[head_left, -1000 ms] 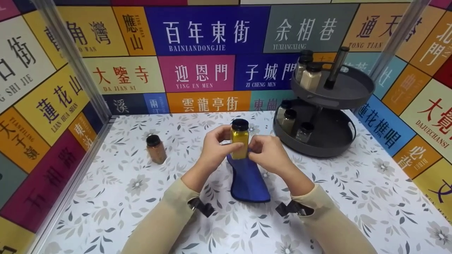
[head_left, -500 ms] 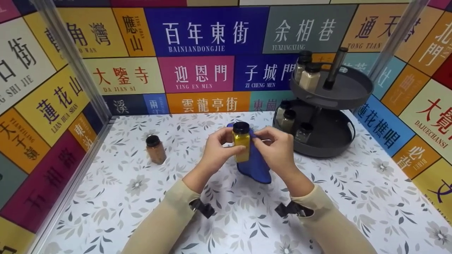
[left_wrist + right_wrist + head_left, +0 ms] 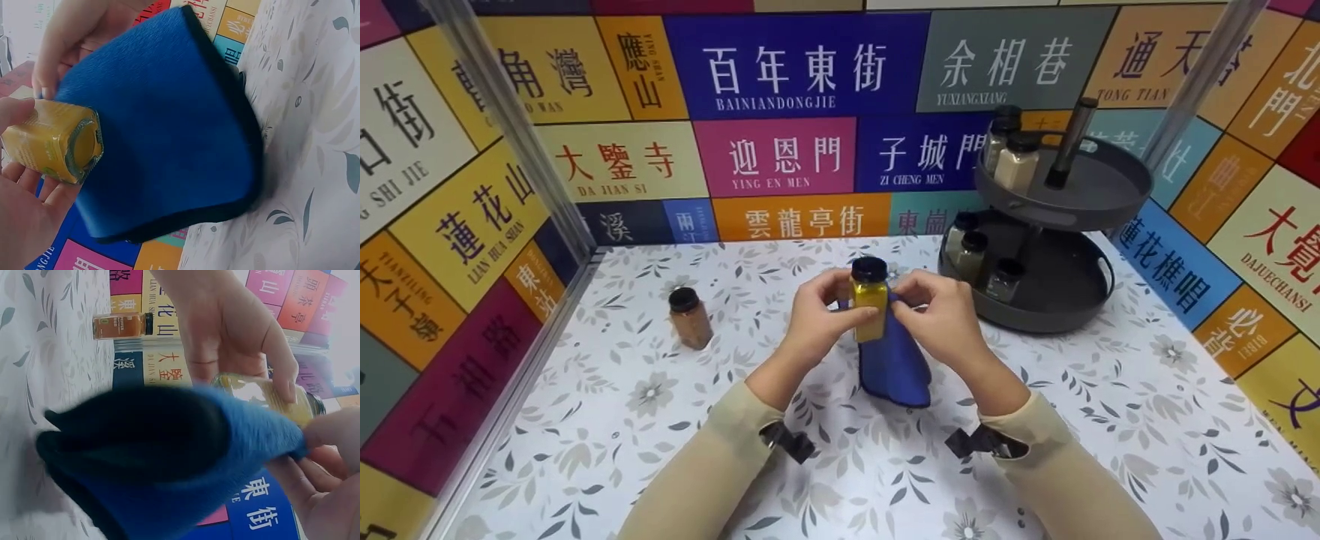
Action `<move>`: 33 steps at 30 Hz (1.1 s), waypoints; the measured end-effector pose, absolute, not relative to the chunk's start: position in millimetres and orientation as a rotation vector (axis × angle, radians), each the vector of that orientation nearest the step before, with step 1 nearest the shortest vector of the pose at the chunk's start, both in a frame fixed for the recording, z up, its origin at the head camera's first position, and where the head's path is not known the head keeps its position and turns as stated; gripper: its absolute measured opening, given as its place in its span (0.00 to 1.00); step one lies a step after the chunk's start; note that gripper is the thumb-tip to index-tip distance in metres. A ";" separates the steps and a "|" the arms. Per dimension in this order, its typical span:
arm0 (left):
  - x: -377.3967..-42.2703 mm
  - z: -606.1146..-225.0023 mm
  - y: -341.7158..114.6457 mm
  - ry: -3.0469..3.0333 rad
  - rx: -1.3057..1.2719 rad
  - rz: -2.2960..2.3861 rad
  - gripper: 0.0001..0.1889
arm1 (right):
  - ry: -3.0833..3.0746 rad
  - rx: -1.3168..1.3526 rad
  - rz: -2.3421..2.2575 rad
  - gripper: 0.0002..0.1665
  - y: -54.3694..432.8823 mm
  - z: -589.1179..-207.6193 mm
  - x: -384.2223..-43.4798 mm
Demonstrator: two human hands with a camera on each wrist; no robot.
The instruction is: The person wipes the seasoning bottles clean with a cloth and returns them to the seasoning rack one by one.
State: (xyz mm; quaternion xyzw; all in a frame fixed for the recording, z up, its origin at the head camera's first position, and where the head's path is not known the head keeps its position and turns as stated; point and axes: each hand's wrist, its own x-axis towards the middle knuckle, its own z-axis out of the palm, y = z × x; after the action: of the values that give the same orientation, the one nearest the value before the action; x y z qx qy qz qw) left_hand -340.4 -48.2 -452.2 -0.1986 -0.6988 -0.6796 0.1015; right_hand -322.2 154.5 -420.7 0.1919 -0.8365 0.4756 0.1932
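A glass spice jar of yellow powder with a black lid (image 3: 871, 289) is held upright above the table by my left hand (image 3: 815, 319), its thumb across the front. My right hand (image 3: 941, 311) pinches a blue cloth (image 3: 894, 379) close beside the jar. The cloth hangs down with a dark edging. In the left wrist view the jar's base (image 3: 84, 143) faces the camera, and the cloth (image 3: 163, 124) spreads behind it. From the right wrist, the folded cloth (image 3: 247, 439) runs up to the pinching fingertips and partly hides the jar (image 3: 253, 391).
A jar of reddish-brown spice (image 3: 691, 322) stands on the floral tabletop (image 3: 652, 435) at the left. At the back right is a dark two-tier round rack (image 3: 1057, 307), with several black-lidded jars on its tiers. Sign-covered walls (image 3: 795, 67) enclose the table's back and sides.
My right hand has lifted the cloth, then lowered it a little, and its lower end has swung. The yellow jar stays in my left hand, nearly in place.
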 end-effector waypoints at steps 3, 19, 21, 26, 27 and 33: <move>-339.3 -450.5 -48.9 -2.033 -0.590 -2.041 0.24 | -2.489 0.597 1.240 0.03 157.4 -419.1 -323.1; -339.9 -449.7 -48.3 -2.043 -0.652 -2.049 0.24 | -2.145 0.576 1.320 0.04 151.5 -419.1 -314.7; -339.2 -450.4 -48.4 -2.056 -0.662 -2.051 0.24 | -2.054 0.573 1.349 0.04 150.0 -420.6 -314.5; -338.7 -451.2 -50.0 -2.060 -0.660 -2.047 0.24 | -1.981 0.574 1.386 0.04 146.5 -424.3 -315.2; -338.8 -451.1 -50.5 -2.058 -0.657 -2.041 0.24 | -2.002 0.573 1.382 0.04 146.3 -424.7 -315.8; -340.6 -453.4 -51.8 -2.051 -0.634 -2.017 0.25 | -2.305 0.556 1.272 0.02 148.7 -424.7 -319.7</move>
State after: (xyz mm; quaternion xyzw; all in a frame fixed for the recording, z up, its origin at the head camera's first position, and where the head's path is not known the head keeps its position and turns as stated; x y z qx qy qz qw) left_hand -340.6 -51.8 -453.4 -0.2143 -0.6929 -0.6815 0.0979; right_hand -319.7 148.7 -424.7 0.2013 -0.8349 0.4609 0.2237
